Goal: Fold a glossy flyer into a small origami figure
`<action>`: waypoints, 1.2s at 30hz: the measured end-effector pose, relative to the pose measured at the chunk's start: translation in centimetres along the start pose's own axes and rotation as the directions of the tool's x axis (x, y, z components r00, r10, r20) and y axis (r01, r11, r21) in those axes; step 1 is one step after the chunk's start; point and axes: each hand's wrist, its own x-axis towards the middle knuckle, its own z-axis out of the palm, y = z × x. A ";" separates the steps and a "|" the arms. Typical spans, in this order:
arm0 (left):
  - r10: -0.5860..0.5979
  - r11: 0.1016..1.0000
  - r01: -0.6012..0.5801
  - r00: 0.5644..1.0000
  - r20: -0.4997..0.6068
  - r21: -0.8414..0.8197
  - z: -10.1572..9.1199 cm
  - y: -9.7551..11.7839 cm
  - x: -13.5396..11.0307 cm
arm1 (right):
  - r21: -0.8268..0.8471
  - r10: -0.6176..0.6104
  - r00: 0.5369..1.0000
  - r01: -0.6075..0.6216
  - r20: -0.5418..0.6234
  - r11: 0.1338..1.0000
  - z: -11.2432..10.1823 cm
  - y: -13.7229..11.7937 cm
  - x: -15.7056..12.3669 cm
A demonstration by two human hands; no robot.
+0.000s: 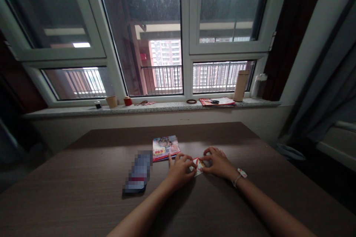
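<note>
A small folded piece of printed paper [198,166], white with red and yellow, lies on the table between my hands. My left hand [180,168] has its thumb and index fingertip on the paper's left side, with the other fingers bent over the table. From the right, my right hand [218,162] pinches the opposite edge, fingers curled. A bracelet [239,176] circles my right wrist. Just beyond my left hand lies a stack of printed flyers [166,147], its top sheet colourful. Left of it is a dark, pixelated phone-like object [138,173].
The brown table [83,177] reaches toward the window. On the stone sill [167,107] stand a paper cup [112,101], a red spool-like item [127,100], a dark ring [191,101], scissors [214,102] on printed sheets, a tan flask [241,86] and a clear bottle [259,86].
</note>
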 end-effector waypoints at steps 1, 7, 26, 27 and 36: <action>-0.003 1.000 0.003 1.000 -0.002 -0.001 0.0 0.0 0.0 | -0.001 -0.005 1.000 0.005 0.007 1.000 0.0 0.0 -0.1; -0.015 1.000 0.016 1.000 0.019 -0.011 0.1 -0.2 0.2 | -0.006 -0.009 1.000 0.010 0.017 1.000 0.0 0.3 -0.6; -0.014 1.000 0.014 1.000 0.007 -0.015 0.2 -0.4 0.2 | 0.008 -0.040 0.998 0.040 -0.054 0.999 0.6 0.3 -0.2; -0.014 1.000 0.014 1.000 0.008 -0.016 0.2 -0.4 0.2 | 0.009 -0.042 0.998 0.043 -0.038 0.999 0.5 0.4 -0.2; -0.023 0.999 0.023 1.000 0.005 -0.026 0.2 -0.5 0.1 | 0.027 -0.053 0.998 0.054 -0.027 0.998 0.5 0.7 -0.7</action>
